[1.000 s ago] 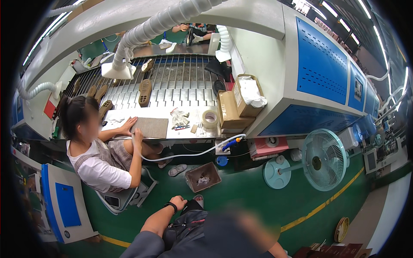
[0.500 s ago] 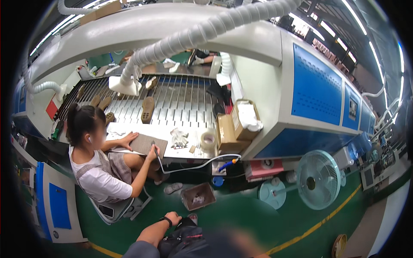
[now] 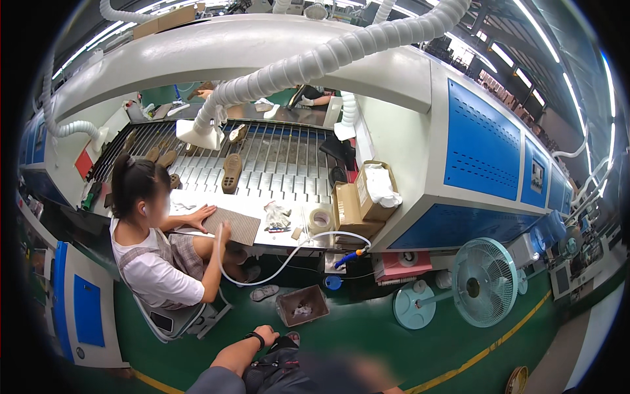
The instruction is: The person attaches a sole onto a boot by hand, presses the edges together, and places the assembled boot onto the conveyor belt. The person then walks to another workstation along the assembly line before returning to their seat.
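My left hand [image 3: 266, 335], with a dark band at its wrist, rests by my leg near the dark bag [image 3: 270, 375] on my lap. Its fingers curl in, and nothing shows in them. A blurred skin-coloured patch [image 3: 371, 373] at the lower edge may be my right hand or forearm; its fingers cannot be made out. Ahead on the left, a seated person [image 3: 154, 262] works at a white worktop. Their left hand [image 3: 200, 217] lies flat on a ribbed brown board [image 3: 233, 225]; their right hand [image 3: 224, 231] grips the end of a white hose [image 3: 289, 258].
A brown bin [image 3: 302, 306] stands on the green floor, with a teal fan [image 3: 484, 282] to its right. Shoe soles [image 3: 231, 174] lie on the slatted conveyor. A tape roll [image 3: 321, 220], crumpled white gloves [image 3: 277, 217] and cardboard boxes [image 3: 357, 211] stand along the worktop.
The seated person's right hand has moved left and slightly up over the board, drawing the white hose along. The view has shifted slightly; my left hand stays put.
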Demonstrator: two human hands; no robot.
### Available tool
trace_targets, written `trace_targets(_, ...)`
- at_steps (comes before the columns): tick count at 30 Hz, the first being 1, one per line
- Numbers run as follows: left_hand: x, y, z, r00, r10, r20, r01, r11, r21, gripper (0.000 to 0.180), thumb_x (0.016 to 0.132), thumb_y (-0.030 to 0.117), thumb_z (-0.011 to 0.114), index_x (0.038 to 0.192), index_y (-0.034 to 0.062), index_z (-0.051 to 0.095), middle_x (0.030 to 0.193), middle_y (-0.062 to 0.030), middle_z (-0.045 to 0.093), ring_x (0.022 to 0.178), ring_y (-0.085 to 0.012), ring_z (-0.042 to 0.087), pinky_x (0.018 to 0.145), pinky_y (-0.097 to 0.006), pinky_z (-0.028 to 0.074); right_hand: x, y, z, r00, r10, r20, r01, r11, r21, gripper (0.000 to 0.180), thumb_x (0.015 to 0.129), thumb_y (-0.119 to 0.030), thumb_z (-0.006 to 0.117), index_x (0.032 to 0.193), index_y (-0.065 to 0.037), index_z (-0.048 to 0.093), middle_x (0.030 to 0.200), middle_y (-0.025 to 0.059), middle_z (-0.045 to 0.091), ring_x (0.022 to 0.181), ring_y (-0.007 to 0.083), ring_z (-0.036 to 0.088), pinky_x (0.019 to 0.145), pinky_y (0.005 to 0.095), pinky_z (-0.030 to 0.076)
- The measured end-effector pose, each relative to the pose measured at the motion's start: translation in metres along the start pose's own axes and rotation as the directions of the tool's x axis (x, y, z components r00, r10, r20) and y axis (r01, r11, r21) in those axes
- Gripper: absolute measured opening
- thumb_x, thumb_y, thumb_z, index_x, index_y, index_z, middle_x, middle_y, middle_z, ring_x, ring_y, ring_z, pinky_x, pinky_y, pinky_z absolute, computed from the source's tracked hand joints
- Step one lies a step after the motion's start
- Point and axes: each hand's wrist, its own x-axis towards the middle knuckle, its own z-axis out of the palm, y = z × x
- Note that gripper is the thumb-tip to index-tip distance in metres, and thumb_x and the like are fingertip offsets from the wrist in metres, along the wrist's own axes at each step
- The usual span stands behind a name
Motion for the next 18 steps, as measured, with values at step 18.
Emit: trace_targets(18,-0.0049,-0.0074,0.0044,1.0,0.01,0.001,-0.01,1.0,0.003,0.046,0.09,0.04,0.066,0.114,0.0027,0.075,0.12,-0.0228,0.071,0.117,-0.0375,0.066,0.103,-0.044,0.051,-0.0066,0.0004,0.0059,1.0,0.008,-0.012,-0.008,1.0,0.022,0.033,0.083,-0.044,0.07,0.092,-0.013,0.079,0.096,0.0151,0.077,0.097,0.0349,0.073,0.089,0.0454,0.056)
